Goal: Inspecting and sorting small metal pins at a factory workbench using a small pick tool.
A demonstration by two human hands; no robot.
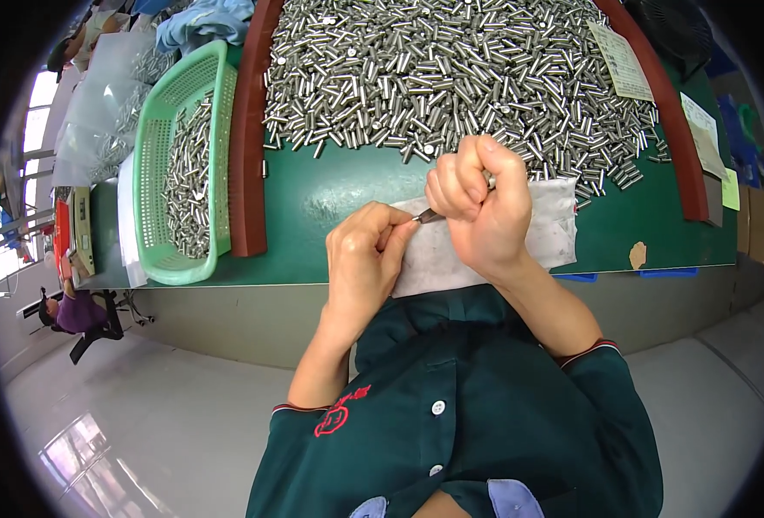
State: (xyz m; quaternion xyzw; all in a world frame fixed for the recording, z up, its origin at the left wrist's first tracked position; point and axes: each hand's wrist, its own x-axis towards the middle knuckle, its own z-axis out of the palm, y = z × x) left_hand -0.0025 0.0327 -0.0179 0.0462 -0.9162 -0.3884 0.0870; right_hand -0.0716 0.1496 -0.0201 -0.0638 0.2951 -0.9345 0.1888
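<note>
My left hand (360, 259) is closed, thumb and forefinger pinched together. What sits in that pinch is too small to make out. My right hand (490, 207) is curled in a fist round a slim dark tool (429, 215), whose narrow end points left and meets the left fingertips. The fist hides most of this tool, so its kind does not show. Both hands are above a pale, stained cloth (550, 229) at the table's near edge. Beyond them spreads a thick heap of short shiny metal pins (434, 78).
Dark red rails (248, 147) flank the heap on the green table (304, 203). Left of them stands a green plastic basket (145, 198) of pins, beside clear bags (106, 112). A printed paper (619, 60) lies on the heap's right. Another person (80, 312) sits far left.
</note>
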